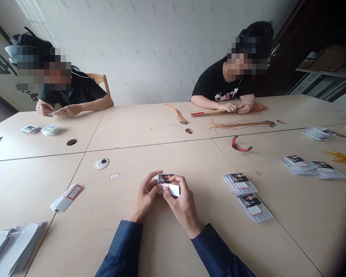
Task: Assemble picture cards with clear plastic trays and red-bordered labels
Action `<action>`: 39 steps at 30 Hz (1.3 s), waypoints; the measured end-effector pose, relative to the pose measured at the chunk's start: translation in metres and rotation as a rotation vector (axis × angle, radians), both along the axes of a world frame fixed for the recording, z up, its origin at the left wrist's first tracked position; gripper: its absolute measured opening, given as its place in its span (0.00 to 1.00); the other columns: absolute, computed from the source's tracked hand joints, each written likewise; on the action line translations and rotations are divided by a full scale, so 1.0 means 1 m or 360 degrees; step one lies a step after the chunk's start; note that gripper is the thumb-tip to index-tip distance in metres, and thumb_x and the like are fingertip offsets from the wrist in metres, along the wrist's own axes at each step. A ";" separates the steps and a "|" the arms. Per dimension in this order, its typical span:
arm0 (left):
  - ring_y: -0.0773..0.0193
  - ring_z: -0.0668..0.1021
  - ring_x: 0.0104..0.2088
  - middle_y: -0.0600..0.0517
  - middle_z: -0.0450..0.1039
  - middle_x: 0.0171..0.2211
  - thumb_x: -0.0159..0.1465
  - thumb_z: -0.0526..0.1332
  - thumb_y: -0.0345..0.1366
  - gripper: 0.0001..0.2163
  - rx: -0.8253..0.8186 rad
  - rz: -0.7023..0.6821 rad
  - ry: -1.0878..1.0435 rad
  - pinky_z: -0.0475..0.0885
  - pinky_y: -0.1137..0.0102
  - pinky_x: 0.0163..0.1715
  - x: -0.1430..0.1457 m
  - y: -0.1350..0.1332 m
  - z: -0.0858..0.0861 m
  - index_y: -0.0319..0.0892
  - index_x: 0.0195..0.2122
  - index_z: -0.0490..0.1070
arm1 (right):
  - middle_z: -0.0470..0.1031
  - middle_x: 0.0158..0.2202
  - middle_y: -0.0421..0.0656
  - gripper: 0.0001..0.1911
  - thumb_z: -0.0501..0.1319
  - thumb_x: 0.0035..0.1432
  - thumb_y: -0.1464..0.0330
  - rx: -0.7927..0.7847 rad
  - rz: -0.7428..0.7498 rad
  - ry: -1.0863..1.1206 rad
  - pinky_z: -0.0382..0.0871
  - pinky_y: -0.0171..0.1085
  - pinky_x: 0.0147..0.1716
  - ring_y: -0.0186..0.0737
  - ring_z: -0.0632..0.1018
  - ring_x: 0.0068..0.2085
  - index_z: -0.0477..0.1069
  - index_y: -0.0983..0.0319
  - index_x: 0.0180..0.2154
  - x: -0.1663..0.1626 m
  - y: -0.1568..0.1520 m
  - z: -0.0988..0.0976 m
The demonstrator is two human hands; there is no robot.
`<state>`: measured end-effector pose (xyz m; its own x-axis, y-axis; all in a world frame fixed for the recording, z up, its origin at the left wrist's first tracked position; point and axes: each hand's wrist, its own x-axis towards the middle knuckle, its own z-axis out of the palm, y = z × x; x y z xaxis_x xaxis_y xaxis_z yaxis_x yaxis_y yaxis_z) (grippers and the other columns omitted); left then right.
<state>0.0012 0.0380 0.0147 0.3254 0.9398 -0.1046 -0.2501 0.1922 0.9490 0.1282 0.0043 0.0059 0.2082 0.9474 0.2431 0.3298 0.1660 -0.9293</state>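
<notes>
My left hand [146, 194] and my right hand [181, 200] meet over the middle of the table, both pinching a small packet [167, 183] with a black printed top and a white lower part edged in red. The fingers of both hands curl around its ends. A loose red-bordered sticker [114, 176] lies on the table to the left of my hands. Two stacks of similar packets in clear sleeves [240, 183] [254, 207] lie to the right of my right hand.
A sticker strip [67, 197] and a pile of white sheets [8, 250] lie at the left. A white round cap [101, 163] is nearby. More packet stacks [313, 166], red scissors [240, 145] and orange cords [239, 124] sit right. Two people work at the far side.
</notes>
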 end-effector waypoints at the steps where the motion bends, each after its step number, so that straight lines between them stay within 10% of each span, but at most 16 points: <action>1: 0.62 0.77 0.38 0.50 0.78 0.40 0.59 0.61 0.33 0.19 0.0002 0.0000 0.0001 0.70 0.71 0.39 0.000 0.000 0.000 0.43 0.52 0.66 | 0.79 0.39 0.44 0.10 0.59 0.58 0.65 0.0002 -0.0002 -0.0002 0.75 0.35 0.33 0.40 0.80 0.35 0.63 0.58 0.42 0.000 0.000 0.000; 39: 0.62 0.78 0.38 0.48 0.78 0.42 0.59 0.61 0.33 0.19 0.0037 -0.0001 0.0034 0.72 0.70 0.39 -0.001 0.001 -0.006 0.42 0.52 0.65 | 0.79 0.39 0.44 0.11 0.60 0.57 0.67 0.0036 -0.0001 -0.0017 0.75 0.35 0.33 0.40 0.80 0.36 0.63 0.58 0.42 0.001 0.001 -0.002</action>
<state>0.0006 0.0392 0.0089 0.3239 0.9419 -0.0895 -0.2295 0.1700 0.9584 0.1294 0.0052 0.0039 0.2060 0.9415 0.2667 0.3399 0.1868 -0.9217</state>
